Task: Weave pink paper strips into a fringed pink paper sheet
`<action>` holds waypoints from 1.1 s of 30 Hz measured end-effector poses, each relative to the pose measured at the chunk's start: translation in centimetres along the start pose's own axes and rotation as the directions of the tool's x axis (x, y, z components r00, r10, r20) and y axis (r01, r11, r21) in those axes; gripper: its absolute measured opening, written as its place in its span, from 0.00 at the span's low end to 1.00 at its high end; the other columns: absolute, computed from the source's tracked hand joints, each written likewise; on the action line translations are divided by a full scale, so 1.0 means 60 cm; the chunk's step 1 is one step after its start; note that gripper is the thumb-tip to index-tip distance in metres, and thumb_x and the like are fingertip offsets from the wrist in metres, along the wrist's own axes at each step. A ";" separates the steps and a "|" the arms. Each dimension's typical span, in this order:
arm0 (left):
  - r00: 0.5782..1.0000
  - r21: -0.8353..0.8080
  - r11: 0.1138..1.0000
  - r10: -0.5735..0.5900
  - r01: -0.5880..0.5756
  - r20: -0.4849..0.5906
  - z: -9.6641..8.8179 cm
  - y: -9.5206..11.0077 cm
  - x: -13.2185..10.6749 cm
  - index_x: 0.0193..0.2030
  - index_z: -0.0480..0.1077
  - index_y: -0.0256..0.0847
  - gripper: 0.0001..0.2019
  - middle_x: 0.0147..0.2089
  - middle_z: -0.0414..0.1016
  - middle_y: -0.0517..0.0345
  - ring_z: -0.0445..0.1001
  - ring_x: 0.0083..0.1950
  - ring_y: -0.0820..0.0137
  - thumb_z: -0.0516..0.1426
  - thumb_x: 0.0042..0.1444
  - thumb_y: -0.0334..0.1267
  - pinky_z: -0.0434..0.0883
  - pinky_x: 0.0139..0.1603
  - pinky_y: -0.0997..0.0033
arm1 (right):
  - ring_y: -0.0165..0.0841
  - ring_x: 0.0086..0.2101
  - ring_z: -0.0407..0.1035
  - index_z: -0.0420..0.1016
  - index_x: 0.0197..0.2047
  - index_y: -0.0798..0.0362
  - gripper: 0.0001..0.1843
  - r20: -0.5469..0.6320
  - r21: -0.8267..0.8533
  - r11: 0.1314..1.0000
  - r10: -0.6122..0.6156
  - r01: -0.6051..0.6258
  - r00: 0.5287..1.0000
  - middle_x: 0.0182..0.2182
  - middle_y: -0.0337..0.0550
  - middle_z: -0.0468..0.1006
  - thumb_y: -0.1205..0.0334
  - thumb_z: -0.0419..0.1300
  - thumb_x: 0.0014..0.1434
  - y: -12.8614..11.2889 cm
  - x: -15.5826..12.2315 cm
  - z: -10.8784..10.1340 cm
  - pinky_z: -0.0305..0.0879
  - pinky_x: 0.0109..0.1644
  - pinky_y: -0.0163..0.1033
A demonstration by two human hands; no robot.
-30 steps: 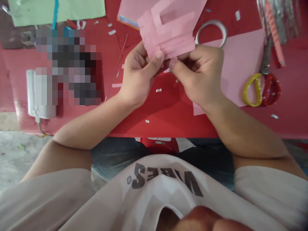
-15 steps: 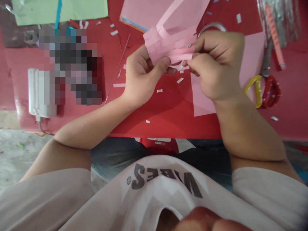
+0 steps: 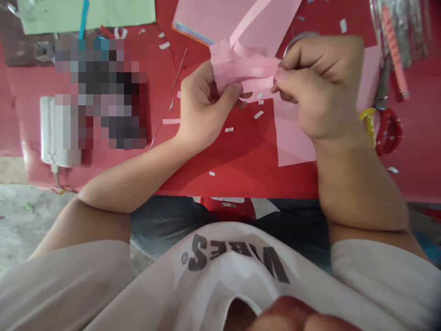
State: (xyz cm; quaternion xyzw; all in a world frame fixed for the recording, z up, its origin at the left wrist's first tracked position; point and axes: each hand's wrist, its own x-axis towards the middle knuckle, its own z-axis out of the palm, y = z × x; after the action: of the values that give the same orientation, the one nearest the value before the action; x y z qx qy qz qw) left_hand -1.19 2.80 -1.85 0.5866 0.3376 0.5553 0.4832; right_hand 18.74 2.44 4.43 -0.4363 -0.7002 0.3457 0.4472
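Pink paper strips, layered and seemingly interlaced into a small piece, held between both hands above the red table; one long strip end projects from its far side. Left hand: thumb pressed on the near edge, fingers curled behind it in support; right hand: thumb and forefinger pinched together at the right-hand ends, though which strip lies between them cannot be told. Step in hand, as judged: drawing or setting one strip into line with its neighbours; the next move seems to call for a steady left hold and a light, level pull from the right, since thin paper may crease or tear. Outward from the piece: beyond it, a pink stack with a multicoloured edge; behind the right hand, a ring-shaped roll, partly hidden; partly beneath that hand, a pink sheet; farther right, scissors with yellow and red handles; between the forearms, pale scraps.
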 end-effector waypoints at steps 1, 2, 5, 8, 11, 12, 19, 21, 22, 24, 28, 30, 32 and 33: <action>1.000 0.012 1.000 -0.003 0.003 0.004 0.000 0.001 0.000 0.45 0.75 0.41 0.05 0.39 0.79 0.56 0.77 0.32 0.73 0.61 0.63 0.31 0.81 0.37 0.66 | 0.31 0.25 0.60 0.68 0.21 0.49 0.13 0.004 -0.007 1.000 0.006 -0.006 1.000 0.18 0.38 0.65 0.74 0.59 0.52 0.000 0.000 -0.001 0.48 0.32 0.44; 1.000 0.024 1.000 -0.006 0.006 0.008 0.000 0.001 0.000 0.46 0.74 0.41 0.05 0.39 0.78 0.56 0.78 0.34 0.72 0.62 0.64 0.34 0.81 0.37 0.67 | 0.31 0.24 0.59 0.67 0.21 0.49 0.13 0.011 -0.014 1.000 0.015 -0.015 1.000 0.18 0.38 0.65 0.74 0.59 0.51 -0.001 0.001 -0.002 0.47 0.32 0.44; 1.000 0.047 0.999 -0.023 0.022 0.017 0.001 0.002 0.000 0.47 0.74 0.39 0.12 0.38 0.76 0.57 0.79 0.35 0.72 0.63 0.66 0.46 0.80 0.36 0.68 | 0.30 0.23 0.56 0.66 0.20 0.49 0.13 0.038 -0.024 0.999 0.045 -0.045 0.998 0.19 0.38 0.64 0.72 0.59 0.52 -0.004 0.001 -0.004 0.45 0.31 0.44; 0.999 0.008 1.000 -0.010 0.010 0.030 0.002 0.003 0.001 0.45 0.75 0.39 0.18 0.36 0.75 0.57 0.77 0.33 0.73 0.63 0.65 0.55 0.77 0.33 0.70 | 0.29 0.24 0.57 0.67 0.20 0.49 0.14 0.052 -0.021 0.997 0.077 -0.076 0.996 0.19 0.37 0.66 0.71 0.60 0.54 -0.004 -0.001 -0.003 0.46 0.31 0.44; 1.000 -0.028 0.999 -0.015 0.015 -0.013 0.004 0.005 -0.001 0.42 0.77 0.41 0.14 0.35 0.76 0.56 0.76 0.31 0.71 0.63 0.66 0.51 0.75 0.30 0.68 | 0.29 0.23 0.57 0.70 0.20 0.50 0.14 0.037 0.024 0.997 0.069 -0.070 0.997 0.19 0.38 0.67 0.72 0.60 0.54 0.001 -0.002 -0.001 0.45 0.30 0.44; 0.999 -0.027 0.999 -0.022 0.021 -0.040 0.005 0.006 -0.001 0.41 0.77 0.42 0.12 0.34 0.77 0.56 0.76 0.30 0.71 0.63 0.66 0.49 0.74 0.30 0.68 | 0.29 0.22 0.57 0.72 0.20 0.50 0.13 0.033 0.039 0.997 0.065 -0.066 0.997 0.19 0.38 0.67 0.72 0.60 0.53 0.005 -0.003 0.000 0.45 0.29 0.43; 0.993 0.120 0.992 0.041 -0.027 -0.115 0.007 0.014 -0.006 0.35 0.77 0.45 0.06 0.30 0.77 0.59 0.76 0.28 0.69 0.64 0.65 0.40 0.70 0.29 0.67 | 0.29 0.20 0.56 0.76 0.22 0.49 0.12 0.033 0.145 0.988 0.055 -0.060 0.998 0.18 0.40 0.67 0.69 0.64 0.56 0.029 -0.003 -0.001 0.43 0.26 0.43; 0.985 0.167 0.985 0.067 -0.040 -0.162 0.009 0.017 -0.008 0.35 0.77 0.44 0.05 0.30 0.77 0.60 0.76 0.28 0.70 0.64 0.64 0.37 0.70 0.28 0.68 | 0.28 0.20 0.57 0.77 0.22 0.50 0.12 0.036 0.145 0.988 0.042 -0.047 0.998 0.17 0.39 0.66 0.69 0.65 0.57 0.026 -0.004 0.000 0.44 0.26 0.42; 0.979 0.197 0.979 0.088 -0.051 -0.186 0.011 0.019 -0.010 0.35 0.76 0.44 0.05 0.29 0.76 0.60 0.76 0.28 0.71 0.64 0.64 0.36 0.69 0.28 0.68 | 0.28 0.21 0.57 0.78 0.23 0.50 0.12 0.039 0.141 0.989 0.042 -0.047 0.998 0.17 0.39 0.66 0.70 0.65 0.57 0.023 -0.005 0.000 0.44 0.27 0.42; 0.968 0.243 0.968 0.122 -0.067 -0.219 0.013 0.022 -0.012 0.34 0.76 0.42 0.06 0.28 0.74 0.61 0.76 0.28 0.71 0.64 0.64 0.35 0.69 0.28 0.69 | 0.28 0.22 0.57 0.79 0.24 0.51 0.12 0.043 0.115 0.991 0.059 -0.064 0.997 0.18 0.39 0.67 0.72 0.65 0.57 0.014 -0.006 0.001 0.45 0.28 0.42; 0.976 0.166 0.985 0.080 -0.046 -0.201 0.015 0.023 -0.014 0.37 0.77 0.42 0.04 0.31 0.76 0.59 0.78 0.30 0.70 0.64 0.64 0.37 0.74 0.30 0.68 | 0.27 0.22 0.57 0.80 0.25 0.51 0.12 0.055 0.066 0.994 0.087 -0.091 0.995 0.19 0.37 0.68 0.73 0.65 0.59 -0.007 -0.009 0.003 0.45 0.29 0.43; 0.987 0.104 0.994 0.032 -0.015 -0.159 0.013 0.022 -0.014 0.39 0.77 0.42 0.05 0.34 0.79 0.57 0.79 0.32 0.69 0.64 0.65 0.40 0.77 0.33 0.66 | 0.26 0.23 0.56 0.80 0.25 0.51 0.12 0.071 0.054 0.993 0.103 -0.107 0.992 0.19 0.36 0.67 0.71 0.65 0.59 -0.014 -0.010 0.004 0.45 0.29 0.43; 0.993 0.078 0.997 -0.006 0.016 -0.116 0.011 0.019 -0.012 0.41 0.78 0.42 0.06 0.37 0.80 0.56 0.79 0.35 0.69 0.63 0.67 0.41 0.79 0.38 0.65 | 0.27 0.24 0.55 0.79 0.24 0.50 0.12 0.093 0.051 0.990 0.124 -0.130 0.988 0.20 0.36 0.66 0.70 0.65 0.60 -0.016 -0.012 0.007 0.45 0.30 0.43; 0.995 0.071 0.997 -0.016 0.023 -0.098 0.010 0.018 -0.011 0.42 0.79 0.42 0.07 0.38 0.80 0.56 0.78 0.36 0.69 0.63 0.67 0.42 0.79 0.40 0.65 | 0.28 0.24 0.55 0.78 0.24 0.50 0.13 0.099 0.064 0.988 0.135 -0.141 0.986 0.19 0.36 0.66 0.70 0.65 0.60 -0.015 -0.013 0.010 0.45 0.30 0.43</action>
State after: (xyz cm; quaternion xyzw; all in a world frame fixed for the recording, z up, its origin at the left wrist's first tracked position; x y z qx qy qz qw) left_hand -0.87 1.76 -1.00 0.5724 0.3862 0.5661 0.4503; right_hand 18.09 1.34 4.77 -0.4508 -0.6758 0.4207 0.4039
